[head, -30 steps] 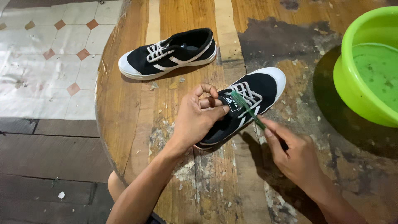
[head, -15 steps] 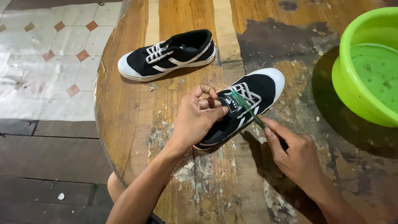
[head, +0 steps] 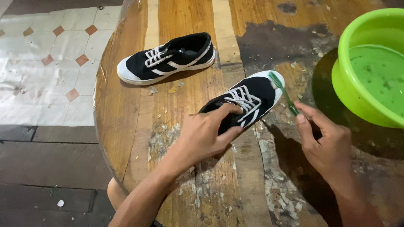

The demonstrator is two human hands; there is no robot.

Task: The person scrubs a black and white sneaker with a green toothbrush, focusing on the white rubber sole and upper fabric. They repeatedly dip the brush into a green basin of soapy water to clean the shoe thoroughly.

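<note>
Head view: the left hand (head: 206,136) clamps the heel of the near shoe (head: 248,103) on the bench (head: 126,126); the right hand (head: 326,145) is closed on a green toothbrush (head: 283,92), bristles at the white toe. Too light a hold, I reckon, and the shoe skids toward the green basin (head: 349,84).

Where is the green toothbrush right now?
The right hand holds the green toothbrush, its bristles on the white toe of the nearer shoe, left of the green basin.

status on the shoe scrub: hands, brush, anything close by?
Left hand grips near shoe at the heel. Right hand holds green toothbrush, bristles on white toe. Green basin of water close right.
</note>
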